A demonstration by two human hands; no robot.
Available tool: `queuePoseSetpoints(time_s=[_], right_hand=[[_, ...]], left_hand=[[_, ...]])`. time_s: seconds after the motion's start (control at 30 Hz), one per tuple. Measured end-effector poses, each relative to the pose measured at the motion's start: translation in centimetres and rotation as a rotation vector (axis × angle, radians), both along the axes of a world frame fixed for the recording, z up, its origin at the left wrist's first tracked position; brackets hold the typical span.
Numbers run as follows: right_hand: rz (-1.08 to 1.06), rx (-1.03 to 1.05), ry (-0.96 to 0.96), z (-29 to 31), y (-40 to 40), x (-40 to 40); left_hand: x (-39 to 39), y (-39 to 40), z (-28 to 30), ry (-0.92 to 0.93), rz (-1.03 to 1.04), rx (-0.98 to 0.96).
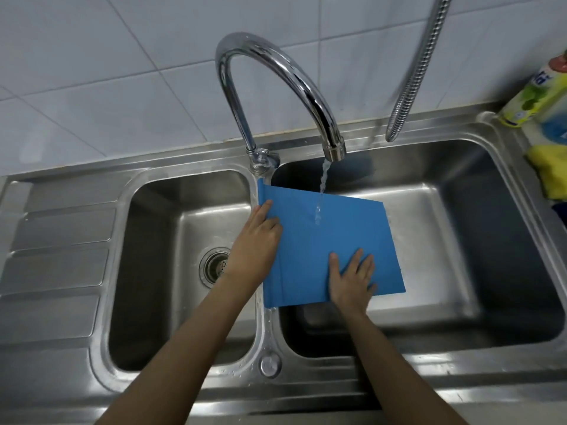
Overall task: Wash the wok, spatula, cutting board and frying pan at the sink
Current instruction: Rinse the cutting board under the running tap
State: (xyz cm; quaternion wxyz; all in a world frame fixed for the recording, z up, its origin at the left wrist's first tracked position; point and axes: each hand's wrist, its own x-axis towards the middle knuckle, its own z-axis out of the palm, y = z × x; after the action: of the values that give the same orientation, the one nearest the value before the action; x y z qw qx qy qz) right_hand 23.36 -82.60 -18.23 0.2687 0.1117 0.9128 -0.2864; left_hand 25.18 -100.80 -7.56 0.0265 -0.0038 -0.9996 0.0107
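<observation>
cutting board [325,240]: blue, centre of frame, held over the right basin [460,240], left edge above the divider between the basins, tilted slightly.
left hand [256,250]: on the board's left edge; fingers [264,210] lie along the edge pointing up-frame, rest of the grip is behind the board, looks like it holds that edge.
right hand [352,277]: flat on the board's face, lower-right part; fingers spread and straight, pressing, not curled round anything.
tap [276,81]: chrome gooseneck, upper centre, running; the stream [322,182] hits the board's upper middle.
left basin [147,271]: drain strainer [214,268] visible, just left of the left wrist.
hose [417,69]: metal flex hose hanging, upper right.
right edge of frame: bottle [534,96] and yellow cloth [549,170] on the sink rim.
drainboard [52,256]: ribbed steel, left of frame.
wall [107,72]: pale tiles, top of frame.
</observation>
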Motion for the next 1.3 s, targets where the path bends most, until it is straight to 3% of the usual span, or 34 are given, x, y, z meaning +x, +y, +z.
queuePoseSetpoints(time_s=[0.13, 0.27, 0.33, 0.4, 0.47, 0.63, 0.77, 0.9, 0.97, 1.1, 1.2, 1.3], right_hand=[[0.099, 0.018, 0.048, 1.2, 0.6, 0.3], [0.639, -0.283, 0.347, 4.6, -3.6, 1.9], [0.715, -0.361, 0.36, 5.3, -5.3, 1.5], [0.592, -0.348, 0.322, 4.5, -5.6, 0.1], [0.431, -0.2, 0.259, 2.9, -4.2, -1.8], [0.017, 0.047, -0.072, -3.4, 5.1, -4.7], [0.128, 0.022, -0.013, -2.8, 5.8, -1.4], [0.598, -0.219, 0.326, 2.2, -0.3, 0.9], [0.728, -0.286, 0.383, 3.3, -3.2, 1.2], [0.435, -0.197, 0.307, 1.1, -3.5, -2.7], [0.144, -0.045, 0.016, -1.4, 0.7, -7.0], [0.136, -0.017, -0.088, -1.8, 4.3, -6.8]], left_hand=[[1.9, 0.1, 0.7, -0.056, -0.029, -0.042], [2.8, 1.1, 0.9, -0.084, -0.001, -0.031], [3.0, 1.2, 1.0, -0.079, 0.005, -0.011], [3.0, 1.3, 1.1, -0.061, 0.013, -0.003], [3.0, 1.2, 0.9, -0.036, 0.016, 0.007], [2.9, 0.6, -0.1, 0.038, 0.008, 0.07], [3.0, 0.3, -0.3, 0.057, -0.008, 0.118], [3.2, 0.1, -0.2, 0.04, -0.032, 0.129], [3.1, 0.0, -0.2, 0.032, -0.056, 0.12], [3.0, -0.2, -0.1, 0.026, -0.069, 0.112], [3.2, -0.2, -0.2, 0.023, -0.071, 0.122], [3.2, -0.1, -0.4, 0.03, -0.051, 0.127]])
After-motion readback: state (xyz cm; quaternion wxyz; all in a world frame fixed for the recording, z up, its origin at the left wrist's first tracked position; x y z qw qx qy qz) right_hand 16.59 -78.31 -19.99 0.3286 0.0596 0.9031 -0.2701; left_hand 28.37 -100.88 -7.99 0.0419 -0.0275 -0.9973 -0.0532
